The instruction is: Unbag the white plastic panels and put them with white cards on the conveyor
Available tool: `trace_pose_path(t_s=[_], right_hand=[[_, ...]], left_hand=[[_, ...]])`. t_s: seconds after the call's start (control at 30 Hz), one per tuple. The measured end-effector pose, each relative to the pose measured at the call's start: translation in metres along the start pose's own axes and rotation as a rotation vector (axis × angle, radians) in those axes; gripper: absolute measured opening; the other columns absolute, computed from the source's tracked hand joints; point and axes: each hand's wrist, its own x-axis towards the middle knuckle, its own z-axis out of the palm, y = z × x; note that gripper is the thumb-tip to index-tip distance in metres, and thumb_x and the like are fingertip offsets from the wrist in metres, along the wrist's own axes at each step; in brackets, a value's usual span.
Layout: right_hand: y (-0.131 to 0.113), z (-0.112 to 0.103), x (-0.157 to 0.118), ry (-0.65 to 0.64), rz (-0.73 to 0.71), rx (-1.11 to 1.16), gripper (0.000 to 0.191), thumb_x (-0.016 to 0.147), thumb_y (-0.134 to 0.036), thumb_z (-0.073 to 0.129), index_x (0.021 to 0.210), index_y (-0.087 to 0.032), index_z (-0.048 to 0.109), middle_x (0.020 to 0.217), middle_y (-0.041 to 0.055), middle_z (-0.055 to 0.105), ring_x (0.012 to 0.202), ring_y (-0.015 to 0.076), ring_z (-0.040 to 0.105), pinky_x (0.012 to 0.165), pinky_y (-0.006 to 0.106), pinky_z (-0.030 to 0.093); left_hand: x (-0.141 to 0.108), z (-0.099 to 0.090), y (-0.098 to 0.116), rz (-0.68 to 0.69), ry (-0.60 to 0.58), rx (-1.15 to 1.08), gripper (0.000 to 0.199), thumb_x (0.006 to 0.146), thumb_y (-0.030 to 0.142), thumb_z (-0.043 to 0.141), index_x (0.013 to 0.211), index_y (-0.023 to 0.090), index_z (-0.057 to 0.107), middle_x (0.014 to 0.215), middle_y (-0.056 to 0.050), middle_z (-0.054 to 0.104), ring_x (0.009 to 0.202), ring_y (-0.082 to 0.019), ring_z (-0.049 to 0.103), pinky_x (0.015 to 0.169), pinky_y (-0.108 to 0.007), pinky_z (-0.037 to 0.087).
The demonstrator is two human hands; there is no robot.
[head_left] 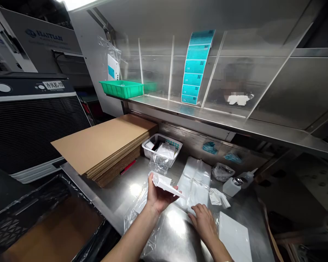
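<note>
A white, flat plastic part (166, 186) is tilted above the metal table in my left hand (157, 198), with the thumb along its near-left end and the fingers beneath it. My right hand (203, 222) is over the near end of a stack of clear plastic bags (196, 174), fingers slightly bent and thumb apart. I see nothing held in it; whether its fingertips touch the bags, I cannot tell. Loose clear film (136, 214) lies on the table under my left forearm. To the right of my right hand is a white flat sheet or panel (235, 236).
Cardboard sheets (106, 142) are stacked at left, beside a red pen (128, 166). A white basket (177, 145) holds small items. Crumpled white paper (215, 196) and a pump bottle (231, 187) stand right. A shelf above carries a green tray (121, 89) and blue labels (195, 67).
</note>
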Motion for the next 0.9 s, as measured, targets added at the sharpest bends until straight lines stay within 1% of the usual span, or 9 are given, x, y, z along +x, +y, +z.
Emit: trace_pose_path(t_s=[0.1,0.17,0.27,0.33,0.43,0.57,0.73,0.8,0.9], right_hand=[[-0.003,-0.006,0.008,-0.126,0.009,-0.068,0.016,0.083,-0.030,0.056,0.095,-0.020,0.063,0.092,0.0078,0.061,0.092,0.0258,0.052,0.075,0.034,0.035],[-0.001,-0.009,0.011,-0.166,0.020,-0.093,0.020,0.085,-0.032,0.054,0.099,-0.019,0.062,0.096,0.0083,0.060,0.095,0.0255,0.050,0.077,0.035,0.034],[0.004,-0.007,0.012,-0.212,0.022,-0.120,0.022,0.086,-0.030,0.051,0.102,-0.018,0.061,0.099,0.0089,0.059,0.097,0.0253,0.048,0.079,0.035,0.033],[0.008,-0.001,0.012,-0.243,0.022,-0.130,0.019,0.087,-0.025,0.049,0.097,-0.016,0.062,0.099,0.0104,0.059,0.098,0.0259,0.047,0.079,0.036,0.032],[0.013,0.010,0.014,-0.279,0.017,-0.140,0.025,0.088,-0.012,0.039,0.092,-0.014,0.063,0.098,0.0125,0.059,0.098,0.0260,0.047,0.080,0.036,0.032],[0.022,0.015,0.023,-0.313,0.006,-0.137,0.031,0.085,-0.004,0.034,0.091,-0.013,0.063,0.097,0.0124,0.059,0.098,0.0240,0.048,0.080,0.033,0.033],[0.026,0.008,0.032,-0.359,-0.057,-0.066,0.022,0.087,-0.015,0.042,0.090,-0.015,0.063,0.097,0.0098,0.060,0.097,0.0221,0.050,0.078,0.029,0.036],[0.021,0.008,0.030,-0.377,-0.056,-0.039,0.024,0.085,-0.009,0.040,0.091,-0.013,0.064,0.100,0.0127,0.060,0.098,0.0237,0.050,0.079,0.031,0.036],[0.015,0.013,0.029,-0.384,0.003,0.030,0.032,0.082,-0.001,0.035,0.090,-0.010,0.064,0.101,0.0177,0.060,0.100,0.0260,0.050,0.083,0.035,0.034]], left_hand=[[-0.007,-0.009,-0.001,-0.006,0.005,0.053,0.061,0.067,0.072,0.047,0.097,0.020,0.054,0.082,-0.007,0.060,0.077,-0.027,0.061,0.076,-0.049,0.047],[-0.016,-0.022,-0.008,-0.041,0.027,0.099,0.056,0.065,0.068,0.054,0.100,0.024,0.054,0.080,-0.004,0.061,0.076,-0.027,0.061,0.075,-0.050,0.047],[-0.036,-0.044,-0.025,-0.181,0.081,0.179,0.060,0.067,0.062,0.059,0.111,0.022,0.052,0.085,-0.007,0.063,0.085,-0.029,0.062,0.075,-0.051,0.048],[-0.049,-0.057,-0.037,-0.263,0.101,0.199,0.063,0.070,0.060,0.059,0.117,0.019,0.051,0.090,-0.011,0.063,0.095,-0.032,0.060,0.076,-0.050,0.049],[-0.058,-0.066,-0.048,-0.279,0.066,0.210,0.063,0.072,0.060,0.057,0.119,0.019,0.050,0.097,-0.013,0.064,0.106,-0.034,0.056,0.075,-0.049,0.051],[-0.043,-0.063,-0.054,-0.224,0.044,0.357,0.056,0.072,0.057,0.058,0.112,0.018,0.054,0.101,-0.012,0.063,0.107,-0.031,0.055,0.064,-0.038,0.053],[-0.009,-0.060,-0.061,-0.127,0.184,0.552,0.043,0.066,0.051,0.067,0.093,0.019,0.058,0.074,-0.005,0.063,0.081,-0.023,0.062,0.046,-0.023,0.046],[-0.001,-0.062,-0.063,-0.106,0.223,0.562,0.040,0.064,0.050,0.068,0.088,0.018,0.059,0.071,-0.004,0.063,0.076,-0.021,0.062,0.043,-0.021,0.044],[0.007,-0.067,-0.064,-0.094,0.223,0.569,0.038,0.064,0.048,0.069,0.088,0.019,0.058,0.071,-0.004,0.063,0.077,-0.020,0.062,0.042,-0.020,0.043]])
